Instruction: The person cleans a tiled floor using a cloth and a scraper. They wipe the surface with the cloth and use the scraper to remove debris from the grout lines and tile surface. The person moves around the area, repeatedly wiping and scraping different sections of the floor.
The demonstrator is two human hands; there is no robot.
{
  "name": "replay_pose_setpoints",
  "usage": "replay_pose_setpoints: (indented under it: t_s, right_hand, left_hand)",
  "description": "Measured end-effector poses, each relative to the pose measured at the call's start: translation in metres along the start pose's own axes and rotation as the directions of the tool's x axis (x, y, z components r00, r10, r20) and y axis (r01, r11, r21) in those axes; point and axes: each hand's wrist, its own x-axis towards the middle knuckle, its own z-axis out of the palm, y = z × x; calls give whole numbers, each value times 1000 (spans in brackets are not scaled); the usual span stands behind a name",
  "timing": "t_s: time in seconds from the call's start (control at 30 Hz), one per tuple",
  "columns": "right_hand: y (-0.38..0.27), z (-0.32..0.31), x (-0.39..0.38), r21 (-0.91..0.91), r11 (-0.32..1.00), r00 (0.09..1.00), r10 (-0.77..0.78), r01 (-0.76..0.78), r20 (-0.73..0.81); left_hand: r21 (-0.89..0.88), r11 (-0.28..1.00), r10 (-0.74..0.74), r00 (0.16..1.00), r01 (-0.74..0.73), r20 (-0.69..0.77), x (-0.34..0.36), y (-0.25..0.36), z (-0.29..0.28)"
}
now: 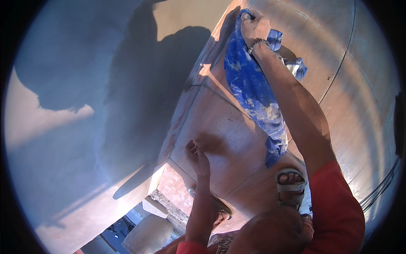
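Observation:
A blue cloth (pixel 247 80) with whitish, paint-like stains hangs down from my right hand (pixel 255 26), which grips its upper end in a closed fist. The lower end trails toward my feet, close above or touching the tiled floor; I cannot tell which. On that wrist sits a beaded bracelet (pixel 257 44). My left hand (pixel 196 156) is held low near the wall's foot. Its fingers are loosely bent and a little apart, and nothing shows in them.
A smooth wall (pixel 84 139) with dark shadows rises on the left, with a skirting strip (pixel 182 106) along its foot. Tiles (pixel 321 55) cover the floor. A sandal (pixel 291 186) is on my foot. Below left, past a rough edge (pixel 169 207), lies a pale block-like object (pixel 148 235). Dark cables (pixel 382 186) run at right.

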Motion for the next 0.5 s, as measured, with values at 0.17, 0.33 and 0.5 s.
replay_pose_setpoints:
  t_s: [0.17, 0.33, 0.5]
  right_hand:
    - [-17, 52, -73, 135, 991, 990, 25, -6, -142]
    - [-13, 45, -208, 360, 917, 971, -218, 170, 97]
    - [-11, 48, -140, 321, 943, 996, 68, -85, 64]
  left_hand:
    - [425, 903, 168, 956, -52, -240, -12, -97, -1]
    - [517, 856, 136, 956, 18, -259, -15, -70, 14]
    - [541, 841, 132, 956, 31, -260, -15, -79, 9]
